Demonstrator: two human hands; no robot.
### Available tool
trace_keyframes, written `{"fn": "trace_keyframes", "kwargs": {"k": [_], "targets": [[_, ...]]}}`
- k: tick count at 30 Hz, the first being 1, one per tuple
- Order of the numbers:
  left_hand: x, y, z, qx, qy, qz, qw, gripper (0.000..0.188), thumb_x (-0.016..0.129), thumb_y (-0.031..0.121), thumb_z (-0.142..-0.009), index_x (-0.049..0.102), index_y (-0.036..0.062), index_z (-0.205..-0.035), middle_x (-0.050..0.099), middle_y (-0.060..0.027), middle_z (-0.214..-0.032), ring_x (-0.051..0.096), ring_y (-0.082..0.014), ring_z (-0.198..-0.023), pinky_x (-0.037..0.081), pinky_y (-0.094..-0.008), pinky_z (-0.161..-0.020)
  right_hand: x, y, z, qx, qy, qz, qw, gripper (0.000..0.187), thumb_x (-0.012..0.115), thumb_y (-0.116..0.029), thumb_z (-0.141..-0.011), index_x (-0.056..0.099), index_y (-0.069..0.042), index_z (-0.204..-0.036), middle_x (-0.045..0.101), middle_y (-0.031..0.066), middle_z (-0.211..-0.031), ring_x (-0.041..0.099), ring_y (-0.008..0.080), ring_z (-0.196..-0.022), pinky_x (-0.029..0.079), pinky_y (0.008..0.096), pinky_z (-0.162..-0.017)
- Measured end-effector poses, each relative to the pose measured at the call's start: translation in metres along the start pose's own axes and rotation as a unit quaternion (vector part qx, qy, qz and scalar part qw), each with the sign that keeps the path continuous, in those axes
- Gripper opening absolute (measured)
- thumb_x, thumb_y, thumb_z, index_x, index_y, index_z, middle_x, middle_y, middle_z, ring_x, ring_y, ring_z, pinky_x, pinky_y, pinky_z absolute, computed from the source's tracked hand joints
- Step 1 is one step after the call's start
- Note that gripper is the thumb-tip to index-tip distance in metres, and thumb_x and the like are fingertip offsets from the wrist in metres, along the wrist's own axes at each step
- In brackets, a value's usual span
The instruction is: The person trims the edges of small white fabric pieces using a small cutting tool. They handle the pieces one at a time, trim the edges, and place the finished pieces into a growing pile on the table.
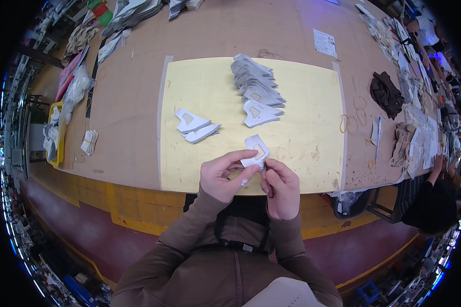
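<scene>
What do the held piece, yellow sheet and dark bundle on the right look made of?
Held piece: perhaps synthetic leather or coated fabric; smooth white face, beige inset.
Yellow sheet: likely paper or thin card; flat, mostly matte, taped sides.
Dark bundle: probably fabric; soft folds, dull finish.

The left hand [219, 176] held a pinch close beside the right hand [284, 189], whose fingers [280, 166] were curled, while both forearms [192, 220] angled inward from below.
</scene>
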State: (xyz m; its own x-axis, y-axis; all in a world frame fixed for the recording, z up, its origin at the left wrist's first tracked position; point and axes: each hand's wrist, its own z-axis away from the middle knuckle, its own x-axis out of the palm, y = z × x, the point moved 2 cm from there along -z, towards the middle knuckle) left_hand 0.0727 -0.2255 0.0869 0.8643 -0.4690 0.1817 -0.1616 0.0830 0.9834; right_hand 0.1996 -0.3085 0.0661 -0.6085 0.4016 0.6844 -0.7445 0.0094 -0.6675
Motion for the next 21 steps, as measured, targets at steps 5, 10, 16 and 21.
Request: {"fn": "trace_keyframes", "kwargs": {"k": [5, 10, 16, 21], "targets": [[-0.002, -0.003, -0.001, -0.029, 0.02, 0.005, 0.999, 0.033, 0.069, -0.005, -0.085, 0.061, -0.0088, -0.117, 0.069, -0.0148, -0.103, 0.069, -0.0166, -0.092, 0.057, -0.0251, -0.081, -0.002, -0.003, 0.001, 0.003, 0.002, -0.011, 1.0, 0.028, 0.062, -0.003, -0.09, 0.063, 0.002, -0.118, 0.059, 0.0071, -0.09, 0.045, 0.0079, -0.064, 0.034, 0.0196, -0.056], [-0.004, -0.006, -0.002, -0.002, 0.026, -0.074, 0.997, 0.031, 0.07, -0.001, -0.085, 0.064, -0.0054, -0.115, 0.071, -0.0134, -0.103, 0.07, -0.0153, -0.087, 0.057, -0.0257, -0.077, 0.018, -0.015, 0.011, -0.188, -0.05, 0.349, 0.917, 0.025, 0.064, 0.005, -0.086, 0.069, 0.0, -0.109, 0.061, 0.007, -0.089, 0.055, 0.0123, -0.067, 0.044, 0.0236, -0.06], [-0.008, -0.006, -0.004, 0.048, 0.017, -0.171, 0.984, 0.029, 0.071, 0.004, -0.084, 0.067, -0.0023, -0.112, 0.072, -0.0143, -0.1, 0.071, -0.0179, -0.084, 0.058, -0.0287, -0.075, 0.032, -0.023, 0.01, -0.237, -0.079, 0.573, 0.78, 0.037, 0.066, 0.005, -0.081, 0.07, -0.008, -0.115, 0.06, 0.0078, -0.085, 0.059, 0.0186, -0.065, 0.047, 0.0285, -0.058], [-0.016, -0.005, -0.003, 0.025, 0.024, -0.157, 0.987, 0.028, 0.069, 0.004, -0.086, 0.066, -0.0026, -0.113, 0.072, -0.0143, -0.101, 0.071, -0.0188, -0.085, 0.058, -0.0293, -0.076, 0.031, -0.034, 0.011, -0.19, -0.101, 0.575, 0.79, 0.044, 0.067, 0.003, -0.081, 0.066, -0.011, -0.123, 0.058, 0.007, -0.081, 0.058, 0.0194, -0.062, 0.047, 0.0299, -0.057]]}}
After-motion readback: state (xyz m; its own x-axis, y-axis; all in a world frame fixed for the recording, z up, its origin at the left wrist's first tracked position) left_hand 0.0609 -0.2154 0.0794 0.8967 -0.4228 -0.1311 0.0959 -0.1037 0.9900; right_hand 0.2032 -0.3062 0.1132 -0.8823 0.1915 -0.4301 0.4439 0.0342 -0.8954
